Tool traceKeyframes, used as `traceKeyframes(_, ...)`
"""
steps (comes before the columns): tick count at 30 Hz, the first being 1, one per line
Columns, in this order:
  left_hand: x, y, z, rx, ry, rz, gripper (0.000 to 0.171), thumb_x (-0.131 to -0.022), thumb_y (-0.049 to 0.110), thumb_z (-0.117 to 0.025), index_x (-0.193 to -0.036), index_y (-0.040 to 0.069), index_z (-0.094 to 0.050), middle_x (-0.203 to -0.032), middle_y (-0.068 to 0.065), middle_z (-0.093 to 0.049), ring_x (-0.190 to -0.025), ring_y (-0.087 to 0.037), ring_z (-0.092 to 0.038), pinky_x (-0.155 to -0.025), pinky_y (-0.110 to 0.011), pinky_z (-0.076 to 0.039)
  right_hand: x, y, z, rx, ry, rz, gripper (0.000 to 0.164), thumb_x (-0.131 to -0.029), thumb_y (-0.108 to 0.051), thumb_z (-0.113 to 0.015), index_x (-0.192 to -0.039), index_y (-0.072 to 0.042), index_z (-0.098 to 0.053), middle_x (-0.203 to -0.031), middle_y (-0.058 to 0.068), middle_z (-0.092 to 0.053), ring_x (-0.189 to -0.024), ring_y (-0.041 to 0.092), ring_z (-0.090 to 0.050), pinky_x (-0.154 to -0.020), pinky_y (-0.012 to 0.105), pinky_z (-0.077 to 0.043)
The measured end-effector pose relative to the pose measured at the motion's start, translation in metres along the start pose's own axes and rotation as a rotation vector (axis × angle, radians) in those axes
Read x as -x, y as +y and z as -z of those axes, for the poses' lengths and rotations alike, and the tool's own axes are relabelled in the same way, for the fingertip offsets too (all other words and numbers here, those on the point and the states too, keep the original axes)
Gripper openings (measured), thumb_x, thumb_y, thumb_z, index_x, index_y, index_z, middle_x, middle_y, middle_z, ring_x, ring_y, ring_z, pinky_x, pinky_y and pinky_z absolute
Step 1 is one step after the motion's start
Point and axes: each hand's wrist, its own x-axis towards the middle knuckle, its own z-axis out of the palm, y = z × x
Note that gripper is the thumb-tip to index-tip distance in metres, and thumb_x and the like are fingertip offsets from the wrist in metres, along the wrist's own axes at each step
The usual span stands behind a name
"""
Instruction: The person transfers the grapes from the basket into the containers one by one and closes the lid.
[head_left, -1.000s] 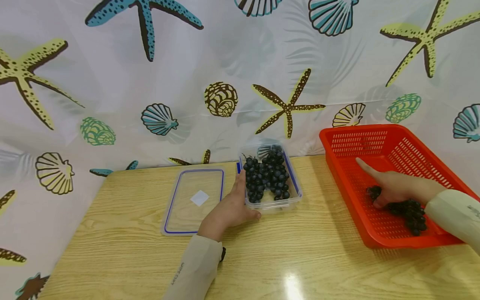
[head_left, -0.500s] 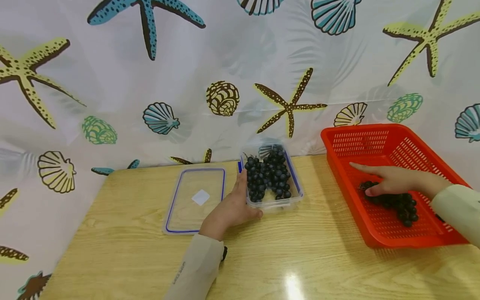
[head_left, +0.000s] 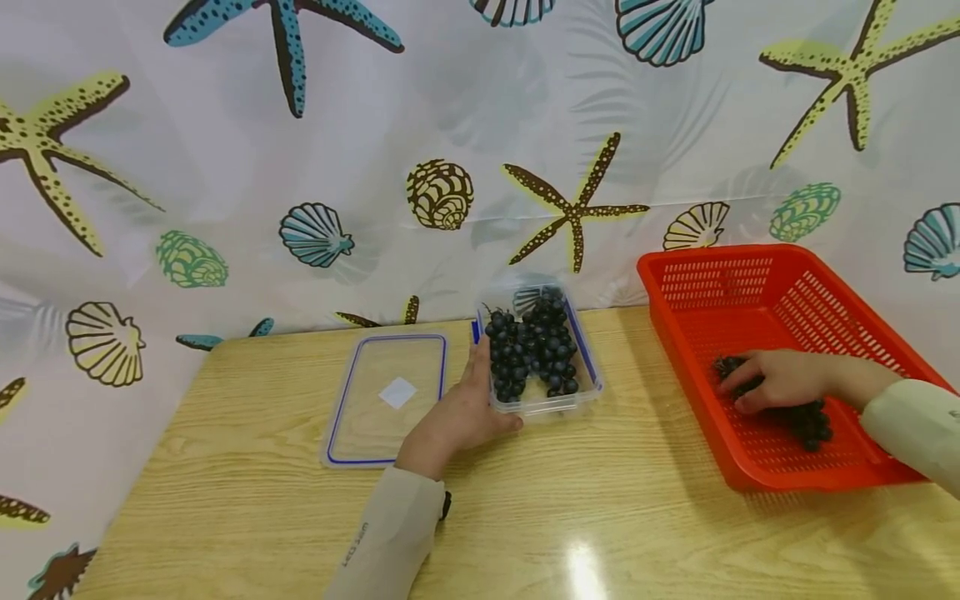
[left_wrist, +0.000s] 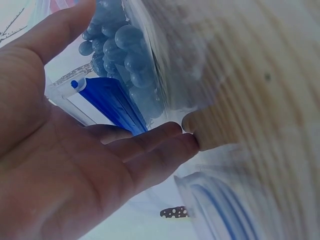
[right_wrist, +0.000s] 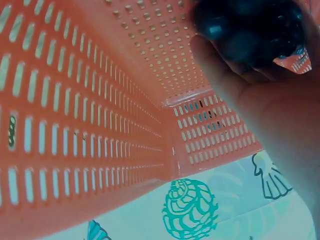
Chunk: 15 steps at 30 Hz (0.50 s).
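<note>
My left hand [head_left: 453, 421] rests against the left side of a clear plastic container [head_left: 551, 407], its thumb near the front corner. The left wrist view shows extended fingers [left_wrist: 155, 150] at the container's side, beside a blue clip flap [left_wrist: 112, 102]. Bunches of dark grapes [head_left: 532, 346] lie inside the container. In the red basket, my right hand [head_left: 791, 379] holds another bunch of grapes [head_left: 812, 427] from above, fingers curled over its stem end. From the right wrist, dark grapes [right_wrist: 255, 30] show against the palm and fingers; the fingertips are partly hidden.
The red slotted basket [head_left: 678, 367] stands at the table's right, with high walls around my right hand. A clear lid [head_left: 371, 433] with a blue seal lies left of the container. A patterned cloth [head_left: 450, 108] hangs behind the wooden table [head_left: 480, 533].
My right hand has shifted the bunch a little left in the basket, and its extended index finger has now curled down onto the grapes. The left hand stays at the container.
</note>
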Motion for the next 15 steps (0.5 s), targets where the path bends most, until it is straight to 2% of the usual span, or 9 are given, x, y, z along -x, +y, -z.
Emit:
traceKeyframes(2, 0.000, 0.000, 0.000, -0.005, 0.005, 0.002, 0.121, -0.091, 0.037, -0.078, -0.160, 0.020, 0.020, -0.167, -0.009, 0.014, -0.088, -0.030, -0.069, -0.069, -0.041, -0.049, -0.001, -0.002, -0.001, 0.062, 0.037, -0.007, 0.056, -0.090, -0.032, -0.074, -0.140, -0.010, -0.062, -0.136, 0.033, -0.052, -0.119, 0.045, -0.053, -0.097, 0.063, -0.043)
traceKeyframes(4, 0.001, 0.000, 0.000, -0.003, 0.007, 0.002, 0.121, -0.091, 0.037, -0.078, -0.160, 0.019, 0.019, -0.167, -0.010, 0.013, -0.090, -0.031, -0.069, -0.070, -0.041, -0.050, -0.002, -0.004, -0.001, 0.099, 0.052, -0.007, 0.061, -0.092, -0.032, -0.073, -0.146, -0.009, -0.056, -0.132, 0.031, -0.058, -0.114, 0.041, -0.058, -0.096, 0.063, -0.044)
traceKeyframes(6, 0.001, 0.000, 0.000, 0.000, 0.006, 0.000, 0.121, -0.091, 0.036, -0.078, -0.160, 0.019, 0.019, -0.167, -0.012, 0.013, -0.088, -0.031, -0.069, -0.069, -0.041, -0.050, -0.002, -0.005, -0.002, 0.129, 0.044, 0.016, 0.059, -0.094, -0.030, -0.072, -0.145, -0.006, -0.056, -0.128, 0.029, -0.061, -0.112, 0.040, -0.061, -0.095, 0.061, -0.046)
traceKeyframes(9, 0.000, -0.001, -0.001, 0.004, 0.005, -0.007, 0.120, -0.091, 0.036, -0.078, -0.161, 0.018, 0.018, -0.167, -0.013, 0.013, -0.086, -0.030, -0.069, -0.067, -0.041, -0.049, -0.003, -0.007, -0.003, 0.120, -0.002, 0.041, 0.052, -0.096, -0.021, -0.070, -0.142, -0.002, -0.058, -0.125, 0.029, -0.062, -0.114, 0.040, -0.060, -0.093, 0.058, -0.048)
traceKeyframes(11, 0.000, -0.001, -0.001, 0.011, 0.003, -0.008, 0.121, -0.091, 0.035, -0.078, -0.160, 0.019, 0.019, -0.167, -0.013, 0.014, -0.078, -0.027, -0.068, -0.064, -0.040, -0.048, -0.002, -0.009, -0.004, 0.093, -0.034, 0.031, 0.055, -0.093, -0.016, -0.072, -0.143, 0.000, -0.056, -0.130, 0.033, -0.057, -0.119, 0.044, -0.054, -0.095, 0.059, -0.047)
traceKeyframes(15, -0.001, -0.001, -0.001, 0.024, 0.000, 0.002, 0.121, -0.091, 0.035, -0.079, -0.160, 0.020, 0.020, -0.167, -0.010, 0.016, -0.067, -0.024, -0.065, -0.060, -0.039, -0.046, 0.000, -0.014, -0.010, 0.011, -0.078, -0.045, 0.077, -0.084, -0.018, -0.081, -0.150, -0.001, -0.046, -0.140, 0.041, -0.035, -0.124, 0.052, -0.041, -0.095, 0.060, -0.044)
